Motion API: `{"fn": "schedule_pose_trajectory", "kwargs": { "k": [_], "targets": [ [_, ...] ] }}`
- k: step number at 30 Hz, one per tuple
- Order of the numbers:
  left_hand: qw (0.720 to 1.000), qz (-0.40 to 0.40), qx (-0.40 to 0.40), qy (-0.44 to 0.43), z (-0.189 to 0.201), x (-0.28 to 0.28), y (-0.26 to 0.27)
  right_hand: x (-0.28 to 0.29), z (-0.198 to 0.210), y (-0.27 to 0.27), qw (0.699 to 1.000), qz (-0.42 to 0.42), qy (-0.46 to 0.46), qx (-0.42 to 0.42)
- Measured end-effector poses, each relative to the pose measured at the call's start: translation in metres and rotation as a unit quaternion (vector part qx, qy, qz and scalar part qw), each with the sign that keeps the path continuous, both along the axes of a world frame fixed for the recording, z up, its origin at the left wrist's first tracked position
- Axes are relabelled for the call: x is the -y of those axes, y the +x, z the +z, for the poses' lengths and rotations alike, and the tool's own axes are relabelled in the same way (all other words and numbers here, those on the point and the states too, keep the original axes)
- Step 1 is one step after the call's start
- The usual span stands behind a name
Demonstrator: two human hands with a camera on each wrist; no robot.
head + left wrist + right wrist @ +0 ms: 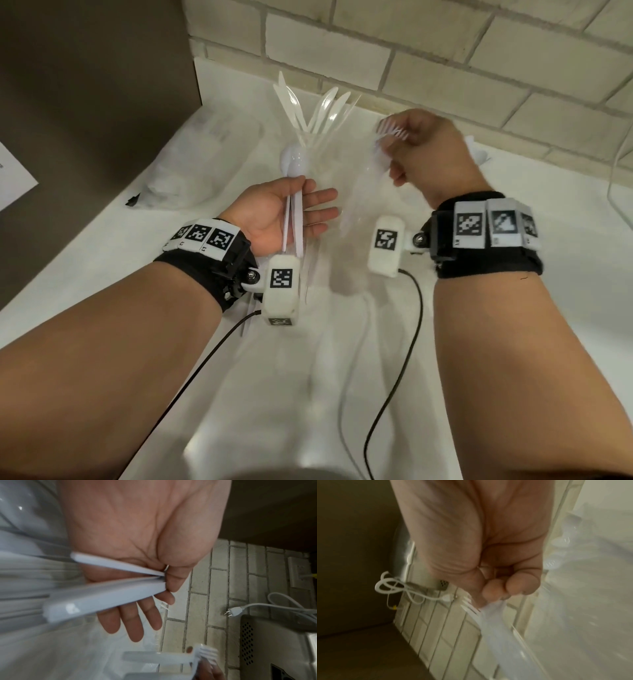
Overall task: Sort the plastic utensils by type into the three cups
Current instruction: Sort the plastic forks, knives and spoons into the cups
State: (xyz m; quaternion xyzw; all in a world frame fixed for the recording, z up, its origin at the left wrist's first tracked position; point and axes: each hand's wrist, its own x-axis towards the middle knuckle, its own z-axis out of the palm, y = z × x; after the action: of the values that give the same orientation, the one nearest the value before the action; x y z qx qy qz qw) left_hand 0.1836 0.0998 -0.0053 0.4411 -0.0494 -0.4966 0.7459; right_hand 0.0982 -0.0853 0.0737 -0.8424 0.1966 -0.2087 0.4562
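My left hand (294,209) lies palm up over the white counter (102,274), and its thumb pins a few white plastic spoons (293,164) across the palm. Their handles (106,599) run back toward the wrist. My right hand (421,150) hovers to the right, near the wall, its curled fingers gripping white forks (390,128) with tines pointing left; the forks (471,605) blur in the right wrist view. Behind the spoons, several white knives (322,109) stand fanned in a clear cup (310,144). A blurred clear cup (356,212) sits between my hands.
A crumpled clear plastic bag (205,154) lies at the left by the brown cabinet side (85,85). The brick wall (445,51) closes the back. More white utensils (478,150) lie behind my right hand. A white cable (616,178) hangs at the right edge.
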Motion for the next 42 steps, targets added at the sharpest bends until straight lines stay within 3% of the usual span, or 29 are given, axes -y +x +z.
{"fn": "schedule_pose_trajectory", "kwargs": {
  "k": [4,8,13,18,21,26,30,32,34,38,42],
  "targets": [
    [0.999,0.006,0.033,0.038,-0.001,0.003,0.002,0.031,0.031,-0.003,0.984,-0.118,-0.032,0.132],
    [0.996,0.001,0.060,0.066,0.002,0.008,-0.001,0.049,0.037,0.015,0.958,-0.181,-0.107,0.195],
    [0.995,-0.004,0.071,0.075,0.004,0.010,-0.003,0.056,0.010,0.041,0.964,-0.176,-0.150,0.131],
    [0.996,-0.011,0.058,0.060,0.006,0.010,-0.001,0.059,-0.012,0.058,0.988,-0.137,-0.073,0.017],
    [0.997,-0.017,0.050,0.059,0.006,0.009,0.000,0.065,-0.016,0.057,0.990,-0.134,-0.035,-0.002],
    [0.998,-0.022,0.036,0.054,0.005,0.010,-0.004,0.065,-0.017,0.058,0.985,-0.114,-0.109,-0.065],
    [0.998,-0.034,0.037,0.047,0.009,0.011,-0.009,0.058,-0.005,0.051,0.982,-0.153,-0.111,0.004],
    [0.997,-0.049,0.035,0.039,0.010,0.011,-0.010,0.041,0.000,0.042,0.990,-0.123,-0.059,0.023],
    [0.997,-0.066,0.035,0.034,0.012,0.011,-0.011,0.013,0.003,0.028,0.999,-0.041,0.005,-0.006],
    [0.992,-0.104,0.059,0.038,0.017,0.011,-0.018,-0.021,0.006,0.002,0.986,0.134,-0.021,-0.101],
    [0.981,-0.158,0.103,0.048,0.015,0.012,-0.024,-0.027,0.002,-0.013,0.971,0.204,-0.027,-0.126]
  ]
}}
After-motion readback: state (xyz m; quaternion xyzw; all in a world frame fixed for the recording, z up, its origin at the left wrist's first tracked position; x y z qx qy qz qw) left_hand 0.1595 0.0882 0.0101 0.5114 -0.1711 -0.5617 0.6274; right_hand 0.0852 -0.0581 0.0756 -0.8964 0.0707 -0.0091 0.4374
